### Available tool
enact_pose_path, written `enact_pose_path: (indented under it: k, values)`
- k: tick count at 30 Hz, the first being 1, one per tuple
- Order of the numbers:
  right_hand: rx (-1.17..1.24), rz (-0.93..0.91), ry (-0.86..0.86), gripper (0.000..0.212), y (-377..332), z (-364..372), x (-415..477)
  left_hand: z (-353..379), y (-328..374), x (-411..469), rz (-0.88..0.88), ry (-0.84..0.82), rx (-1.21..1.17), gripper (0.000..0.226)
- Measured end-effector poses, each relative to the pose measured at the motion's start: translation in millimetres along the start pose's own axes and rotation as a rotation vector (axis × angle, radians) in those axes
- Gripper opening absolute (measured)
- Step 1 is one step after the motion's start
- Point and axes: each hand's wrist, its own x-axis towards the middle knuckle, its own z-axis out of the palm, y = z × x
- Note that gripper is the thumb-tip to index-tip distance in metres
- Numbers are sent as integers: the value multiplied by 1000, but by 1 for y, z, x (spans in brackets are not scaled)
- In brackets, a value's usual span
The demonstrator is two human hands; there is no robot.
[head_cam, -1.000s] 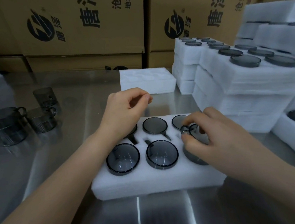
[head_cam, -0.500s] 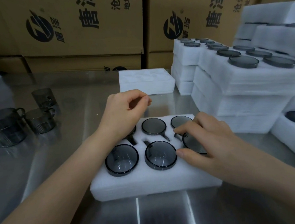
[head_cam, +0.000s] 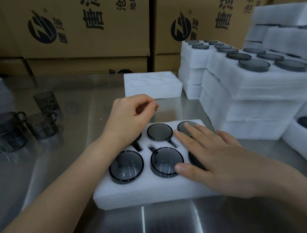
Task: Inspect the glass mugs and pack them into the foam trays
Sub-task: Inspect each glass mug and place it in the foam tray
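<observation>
1. My right hand (head_cam: 213, 153) lies flat, fingers straight, on the right-hand 2 of 6 glass mugs (head_cam: 167, 161) in the foam tray (head_cam: 137, 194)
2. My left hand (head_cam: 130, 116) hovers curled, empty, above the tray's back-left mug

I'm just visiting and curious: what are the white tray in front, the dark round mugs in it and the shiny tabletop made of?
White block tray: looks like soft expanded foam, matte, fuzzy at its edges.
Smoky grey round mugs: apparently tinted glass, glossy, see-through, with bright reflections.
Silvery tabletop: probably stainless steel, smooth, faintly mirroring the brown cardboard boxes behind.
</observation>
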Motion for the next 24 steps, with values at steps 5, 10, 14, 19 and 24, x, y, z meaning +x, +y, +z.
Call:
enact_pose_path:
  k: [5, 10, 14, 19, 24]
  values:
    - [33, 18, 9, 97, -3, 0, 1, -8, 7, -3, 52, 7, 107, 17]
    - [74, -14, 86, 97, -3, 4, -1, -29, 17, -30, -103, -82, 295, 29]
    - [103, -49, 220, 95, -1, 12, 1, -44, 28, -76, -298, -109, 360, 63]
    - [349, -84, 412, 83, 2, 23, 2, -45, 46, -141, -427, -100, 274, 96]
    - [455, -56, 574, 67, 1, 32, 5, -27, 43, -157, -417, 35, 215, 114]
